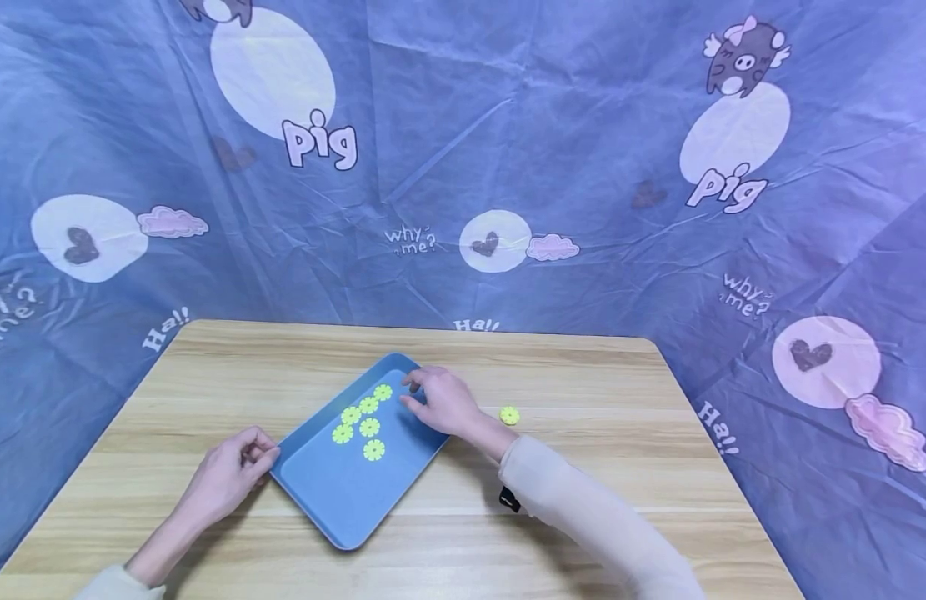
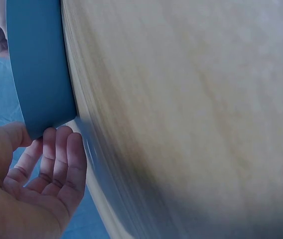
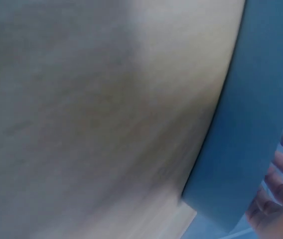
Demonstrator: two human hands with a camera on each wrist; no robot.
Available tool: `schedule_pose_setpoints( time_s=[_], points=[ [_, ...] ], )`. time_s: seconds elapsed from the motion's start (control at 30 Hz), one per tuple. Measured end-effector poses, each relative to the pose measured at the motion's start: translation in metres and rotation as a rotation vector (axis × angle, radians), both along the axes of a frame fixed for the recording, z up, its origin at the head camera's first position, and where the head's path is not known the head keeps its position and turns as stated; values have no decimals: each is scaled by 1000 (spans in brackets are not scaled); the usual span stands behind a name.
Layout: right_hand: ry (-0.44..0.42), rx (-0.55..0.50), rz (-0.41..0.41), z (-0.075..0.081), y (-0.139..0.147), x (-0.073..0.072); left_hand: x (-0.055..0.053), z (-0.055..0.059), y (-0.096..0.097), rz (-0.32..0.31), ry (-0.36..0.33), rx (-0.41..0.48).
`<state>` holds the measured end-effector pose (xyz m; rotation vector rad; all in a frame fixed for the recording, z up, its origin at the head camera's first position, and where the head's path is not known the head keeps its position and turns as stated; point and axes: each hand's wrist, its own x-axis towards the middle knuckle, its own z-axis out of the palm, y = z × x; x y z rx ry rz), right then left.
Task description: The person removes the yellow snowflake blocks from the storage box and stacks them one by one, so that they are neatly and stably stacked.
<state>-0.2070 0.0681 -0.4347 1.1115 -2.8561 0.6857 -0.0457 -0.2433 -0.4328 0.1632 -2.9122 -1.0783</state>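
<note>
A blue rectangular tray lies at a slant on the wooden table. Inside it, toward the far half, are several yellow-green flower-shaped discs. My left hand pinches the tray's left corner between thumb and fingertips; the left wrist view shows that hand against the tray's blue wall. Above the far right part of the tray hovers my right hand, its fingers loosely bent and nothing visible in them. In the right wrist view, the right hand's fingers show beyond the tray wall.
One more yellow-green disc lies on the table, right of the tray beyond my right wrist. A small black object shows under the right sleeve. Blue printed cloth hangs behind and beside the table.
</note>
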Motion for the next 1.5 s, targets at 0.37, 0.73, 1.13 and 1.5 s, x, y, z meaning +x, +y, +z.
schedule_pose_setpoints(
  time_s=[0.37,0.73,1.13,1.5],
  points=[
    [75,189,57,-12,-23,-9,-10,-4,-6,-23,15,12],
    [96,320,24,-21,-43,-22,-20,-5,-14,-23,0,1],
    [136,392,-12,-25,-58,-33,-29,-8,-20,-43,1,18],
    [137,427,-17,-25,-62,-36,-29,-7,-20,-44,3,18]
  ],
)
